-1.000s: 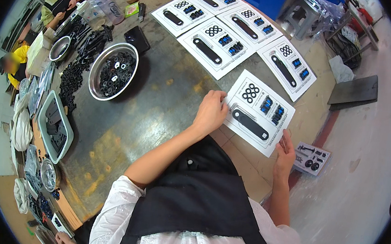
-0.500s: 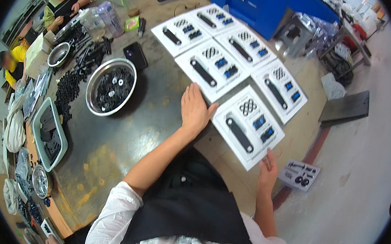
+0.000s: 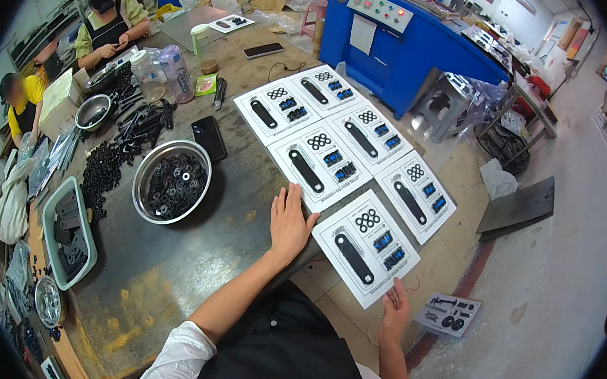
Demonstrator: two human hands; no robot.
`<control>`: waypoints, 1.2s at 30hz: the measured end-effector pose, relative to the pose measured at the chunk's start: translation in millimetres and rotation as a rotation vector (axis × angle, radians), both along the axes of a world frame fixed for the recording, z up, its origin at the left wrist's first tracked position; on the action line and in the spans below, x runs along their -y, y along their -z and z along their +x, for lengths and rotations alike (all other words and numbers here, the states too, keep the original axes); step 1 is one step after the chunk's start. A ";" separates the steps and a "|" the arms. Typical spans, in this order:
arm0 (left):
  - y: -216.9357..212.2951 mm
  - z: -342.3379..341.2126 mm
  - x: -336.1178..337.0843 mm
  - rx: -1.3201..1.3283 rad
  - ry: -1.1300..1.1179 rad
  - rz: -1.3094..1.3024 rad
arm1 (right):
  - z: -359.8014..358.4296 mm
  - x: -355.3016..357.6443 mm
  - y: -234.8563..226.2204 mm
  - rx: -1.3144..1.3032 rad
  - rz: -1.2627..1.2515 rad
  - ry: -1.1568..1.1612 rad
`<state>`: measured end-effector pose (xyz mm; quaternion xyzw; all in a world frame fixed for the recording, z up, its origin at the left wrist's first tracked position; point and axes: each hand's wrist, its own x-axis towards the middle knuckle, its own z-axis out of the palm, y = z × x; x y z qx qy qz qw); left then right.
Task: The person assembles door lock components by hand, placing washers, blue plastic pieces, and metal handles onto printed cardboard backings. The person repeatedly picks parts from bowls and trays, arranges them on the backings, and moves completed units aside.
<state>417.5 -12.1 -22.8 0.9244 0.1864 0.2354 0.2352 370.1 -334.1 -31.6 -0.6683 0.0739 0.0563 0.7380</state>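
Note:
My left hand (image 3: 290, 223) lies with its fingers stretched out at the table edge, fingertips against the border of a white card (image 3: 278, 148) in the group. Its thumb reaches the left corner of the nearest white card (image 3: 336, 272). That card carries a black crank-like arm, black rings and small blue-and-black parts, and it juts past the table edge. My right hand (image 3: 394, 316) grips its lower right corner, the thumb partly hidden. Several similar cards lie beyond it, side by side, including one card (image 3: 427, 225) on the right.
On the dark table (image 3: 188, 266) are a steel bowl (image 3: 205, 199) of black washers, a phone (image 3: 209, 138), loose black parts (image 3: 103, 172) and a green bin (image 3: 92, 257). A co-worker (image 3: 112, 25) sits at the far left. A blue machine (image 3: 374, 44) stands beyond, a grey stool (image 3: 440, 108) to the right.
The view has tilted upward, so the table, cards and hands sit lower in the picture and more of the blue machine shows. Both hands keep nearly the same places on the cards.

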 end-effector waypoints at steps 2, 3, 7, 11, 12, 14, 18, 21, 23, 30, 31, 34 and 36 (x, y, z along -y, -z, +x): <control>2.2 -0.9 -2.0 -0.019 0.008 0.031 | -1.9 -5.7 -5.7 0.008 -0.021 -0.014; 0.6 0.8 -3.3 -0.020 0.011 0.033 | -0.7 -10.0 -11.6 0.005 -0.032 -0.015; -6.2 -8.6 -3.8 0.128 0.086 0.078 | -2.7 -11.2 -14.6 0.021 -0.044 -0.023; -18.4 -30.9 4.8 0.072 0.394 0.192 | -2.2 -13.9 -2.1 0.038 0.039 -0.024; -19.3 -34.3 9.2 0.073 0.414 0.218 | -1.1 -13.4 1.2 0.075 0.055 -0.047; -19.5 -38.0 11.8 0.070 0.438 0.237 | -2.2 -17.5 1.9 0.091 0.048 -0.024; -22.5 -34.2 13.2 0.021 0.476 0.288 | -4.2 -18.2 3.3 0.106 0.033 -0.001; -18.7 -33.3 15.4 0.009 0.465 0.325 | -0.2 -17.7 7.0 0.127 0.037 -0.007; -17.3 -35.3 16.9 0.016 0.452 0.333 | 2.1 -16.8 7.4 0.150 0.028 -0.016; -14.0 -30.9 20.2 0.015 0.420 0.338 | 11.3 -15.8 7.8 0.194 0.008 -0.046; -13.5 -32.4 19.8 0.022 0.415 0.332 | 10.6 -16.4 7.1 0.196 -0.007 -0.057; -14.0 -31.2 20.1 0.021 0.426 0.329 | 8.6 -20.7 8.1 0.216 -0.035 -0.031; -14.3 -30.6 20.6 0.007 0.439 0.324 | 8.0 -19.1 11.9 0.227 -0.030 -0.031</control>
